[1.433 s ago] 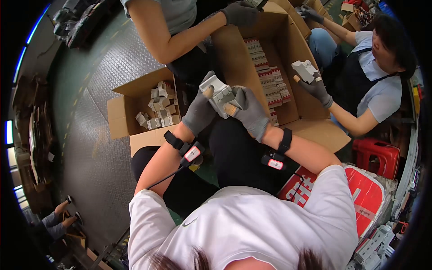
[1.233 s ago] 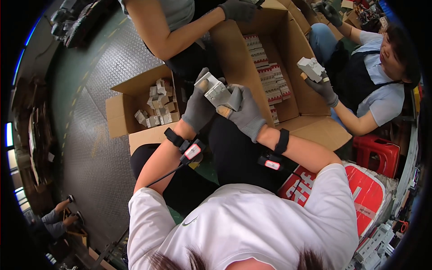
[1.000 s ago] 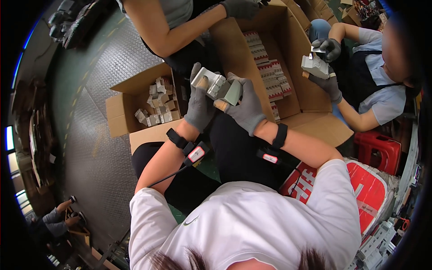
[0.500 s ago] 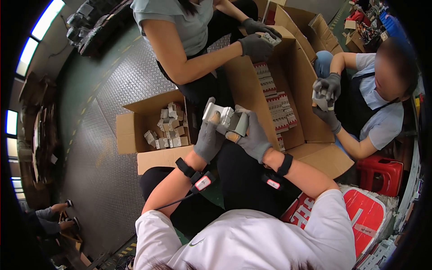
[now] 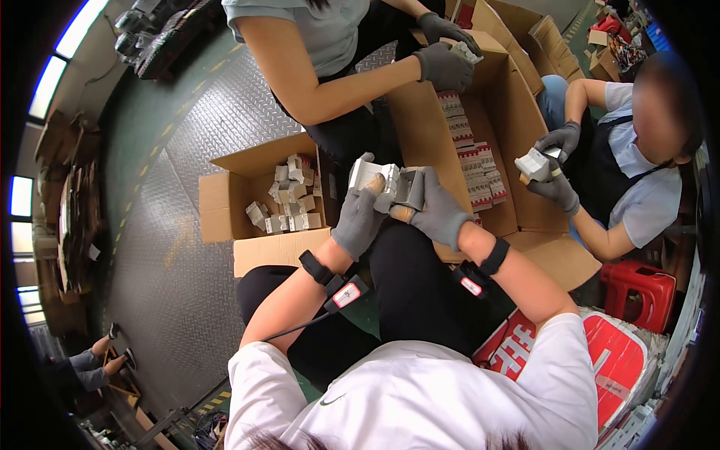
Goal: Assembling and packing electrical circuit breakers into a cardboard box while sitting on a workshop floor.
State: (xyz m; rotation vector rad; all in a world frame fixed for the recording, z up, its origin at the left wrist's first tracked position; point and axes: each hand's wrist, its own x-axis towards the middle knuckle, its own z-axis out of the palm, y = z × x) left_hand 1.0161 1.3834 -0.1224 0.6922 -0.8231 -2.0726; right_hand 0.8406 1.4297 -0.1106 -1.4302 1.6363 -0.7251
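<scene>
While L hand (image 5: pixel 358 226) pinches white part (image 5: pixel 369 175), R hand (image 5: pixel 442 216) pinches grey piece (image 5: pixel 410 189) against it, both gloved, open cardbd box (image 5: pixel 216 208) w/ white pcs (image 5: pixel 291 192) nearby.

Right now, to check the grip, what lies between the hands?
The head view shows a white and grey part, held by left hand and right hand.

Hid part of the grey-and-white casing (image 5: pixel 368 177) behind left hand (image 5: pixel 358 223) and right hand (image 5: pixel 442 214) | cut off far co-worker (image 5: pixel 311 45) at the far edge | blurred right co-worker's head (image 5: pixel 654 116) | left far-right loose parts (image 5: pixel 626 54) too small to identify
</scene>
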